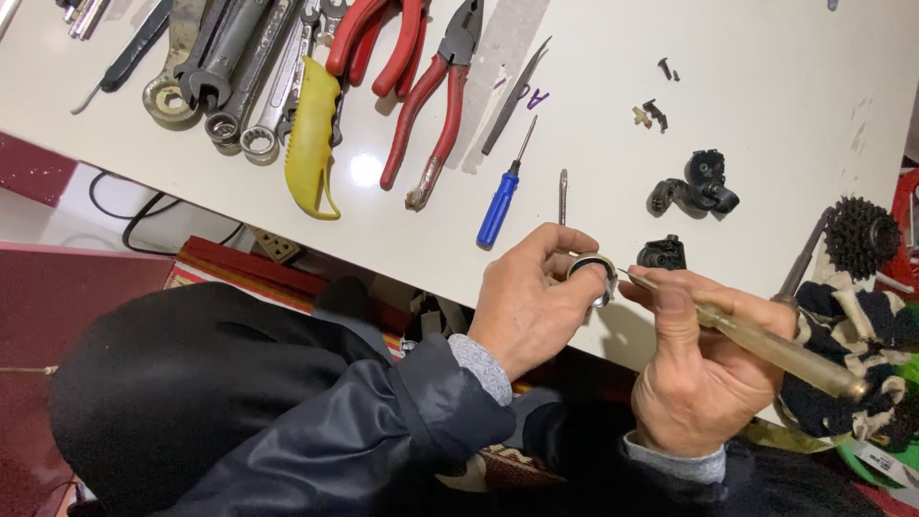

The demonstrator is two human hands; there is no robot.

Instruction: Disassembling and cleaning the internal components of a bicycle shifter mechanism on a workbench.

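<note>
My left hand [532, 292] pinches a small metal ring-shaped part [594, 271] at the near edge of the white table [766, 86]. My right hand [694, 369] grips a screwdriver with a clear yellowish handle [780, 349]. Its thin tip [627, 276] touches the ring. Both hands are close together, just over the table's edge.
A blue screwdriver [500, 203], a loose bit [563, 194], red pliers [433, 105], a yellow-handled tool [311, 139] and several wrenches [230, 81] lie at the back left. Black plastic parts [697, 187] and small screws [656, 113] sit to the right. A toothed sprocket [862, 236] rests on a striped cloth [866, 345].
</note>
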